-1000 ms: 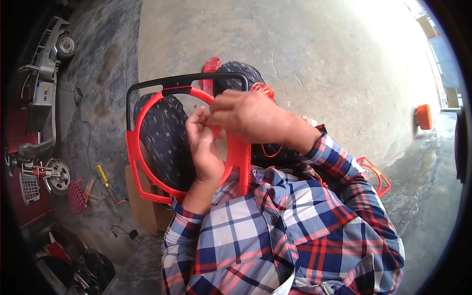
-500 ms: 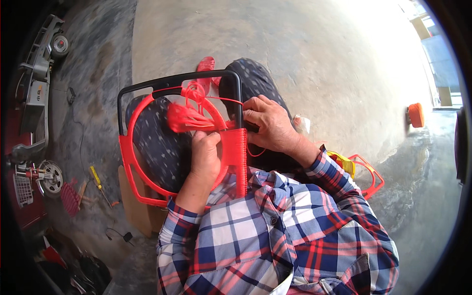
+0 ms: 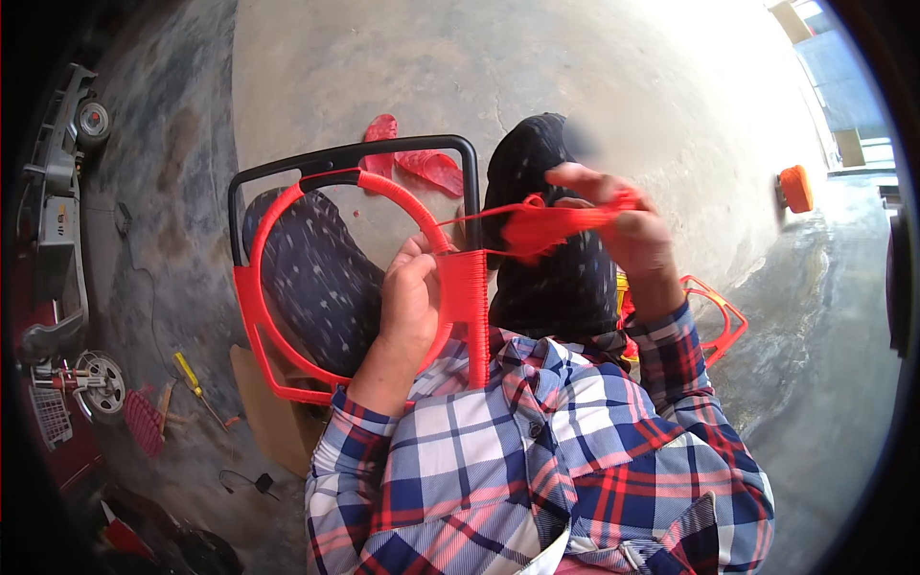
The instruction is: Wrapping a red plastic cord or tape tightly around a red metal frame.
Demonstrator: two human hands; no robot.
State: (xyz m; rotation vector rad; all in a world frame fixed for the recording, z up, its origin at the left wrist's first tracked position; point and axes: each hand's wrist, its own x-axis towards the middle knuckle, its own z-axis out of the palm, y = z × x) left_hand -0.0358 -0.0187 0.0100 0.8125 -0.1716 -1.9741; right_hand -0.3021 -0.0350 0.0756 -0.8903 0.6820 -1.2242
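Propped across the person's lap, the black metal chair frame with its red cord-wrapped hoop (image 3: 287,316) is steadied by the left hand (image 3: 410,305) clasping its woven edge, while the right hand (image 3: 623,225), fingers pinched, draws the bundled red plastic cord (image 3: 537,230) taut.

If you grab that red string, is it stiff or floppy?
Probably floppy: the red string bunches loosely in the right hand. Pulled, it goes straight, as towards the frame by the left hand. It looks light and maybe slippery.
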